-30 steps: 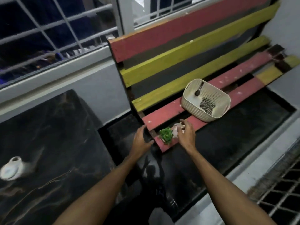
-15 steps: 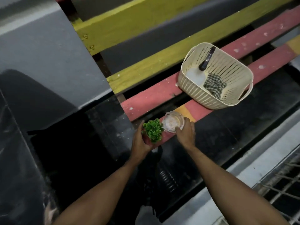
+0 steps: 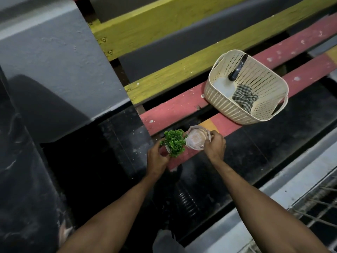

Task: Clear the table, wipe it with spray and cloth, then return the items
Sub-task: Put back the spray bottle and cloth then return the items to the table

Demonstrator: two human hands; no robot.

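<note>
Fingers of the left hand [image 3: 157, 158] curl round the small green plant [image 3: 174, 142]. Those of the right hand [image 3: 215, 145] pinch the glass dish [image 3: 197, 139] touching it, at the red front slat [image 3: 230, 127]. At two o'clock, a cream basket [image 3: 226, 107] (perforated) holds the spray bottle [image 3: 223, 87] and checked cloth [image 3: 245, 98].

left hand [image 3: 158, 157] gripping small green plant [image 3: 174, 142] at frame centre | right hand [image 3: 214, 145] pinching glass dish [image 3: 197, 138] beside it on red bench slat [image 3: 184, 106] | cream basket [image 3: 245, 86] sitting upper right, holding spray bottle [image 3: 230, 80] and checked cloth [image 3: 245, 98]
</note>
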